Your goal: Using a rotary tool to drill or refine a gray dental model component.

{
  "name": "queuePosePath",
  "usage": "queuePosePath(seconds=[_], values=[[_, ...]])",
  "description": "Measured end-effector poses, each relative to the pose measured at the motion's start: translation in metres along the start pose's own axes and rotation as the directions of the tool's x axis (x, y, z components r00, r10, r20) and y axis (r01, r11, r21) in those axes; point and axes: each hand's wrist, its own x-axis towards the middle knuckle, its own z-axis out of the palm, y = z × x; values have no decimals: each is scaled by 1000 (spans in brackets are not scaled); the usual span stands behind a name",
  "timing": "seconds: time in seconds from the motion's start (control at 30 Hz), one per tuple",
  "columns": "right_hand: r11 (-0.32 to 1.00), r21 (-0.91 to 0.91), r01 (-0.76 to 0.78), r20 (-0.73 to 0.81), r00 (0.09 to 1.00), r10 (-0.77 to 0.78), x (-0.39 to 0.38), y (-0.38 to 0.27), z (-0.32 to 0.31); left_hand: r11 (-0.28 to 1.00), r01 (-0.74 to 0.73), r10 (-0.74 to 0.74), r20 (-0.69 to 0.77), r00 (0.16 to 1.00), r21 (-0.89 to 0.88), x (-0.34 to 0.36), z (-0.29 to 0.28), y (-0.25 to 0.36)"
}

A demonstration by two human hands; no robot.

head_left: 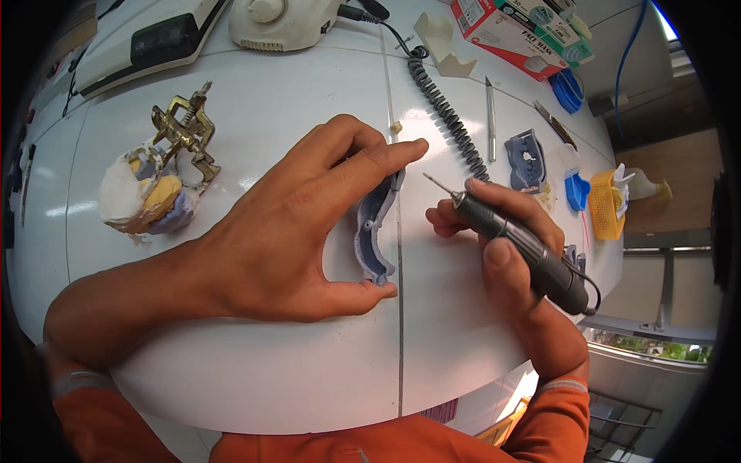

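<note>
My left hand (282, 220) grips a curved grey-blue dental arch piece (370, 228) between the thumb at its near end and the fingers at its far end. The piece looks hollow, and its far end is partly hidden by my fingers. Held like a pen in my right hand (511, 282) is a dark rotary handpiece (532, 251). Its thin metal bur (438, 183) points toward the arch piece, with a gap between them. A coiled black cord (448, 108) runs behind my right hand toward the cream control box (282, 21).
At left stands a brass articulator (185, 131) with plaster casts (143, 197). A craft knife (491, 119), another grey-blue mould (526, 160), a blue tray (576, 189) and a yellow basket (606, 204) lie to the right. A face mask box (517, 35) sits at the back.
</note>
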Motion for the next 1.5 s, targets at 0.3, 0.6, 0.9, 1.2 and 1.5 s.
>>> queuePosePath(seconds=[0.3,0.6,0.9,1.2,1.5], values=[[860,480,-174,-48,973,224,14,7,-3,995,20,-19,-8,1000,95,-2,1,0],[852,510,-116,-69,982,175,15,16,-8,929,-54,40,47,998,366,3,-3,16],[896,444,-22,-134,987,90,20,22,-12,882,-162,192,-23,981,443,6,9,23],[902,430,-36,-130,986,101,18,21,-7,890,-30,-12,89,996,455,-5,8,17],[914,404,-46,-124,987,105,17,24,-8,948,1,-2,3,1000,317,-3,5,13]])
